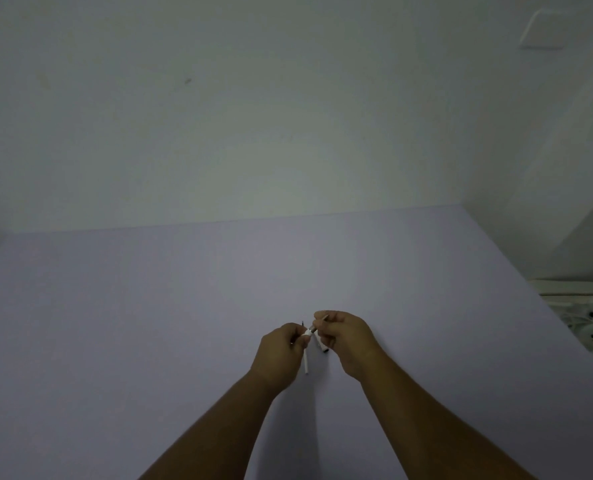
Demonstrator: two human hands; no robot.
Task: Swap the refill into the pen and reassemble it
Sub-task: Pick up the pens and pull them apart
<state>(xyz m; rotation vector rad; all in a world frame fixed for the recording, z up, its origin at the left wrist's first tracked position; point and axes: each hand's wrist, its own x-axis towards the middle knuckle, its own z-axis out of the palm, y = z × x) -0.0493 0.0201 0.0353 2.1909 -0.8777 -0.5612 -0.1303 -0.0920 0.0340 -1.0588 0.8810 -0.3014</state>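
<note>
No readable text anywhere in view.

The white pen barrel shows no print, brand or number that can be made out; it is too small and dim to tell. The lilac surface around the pen barrel is unmarked, and the white objects well to the right of it carry only dark spots, no legible letters.

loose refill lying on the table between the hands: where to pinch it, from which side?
Probably the near end of the refill, pinched across its thin shaft from above. It lies flat on the table, and the right hand covers its far stretch.
</note>
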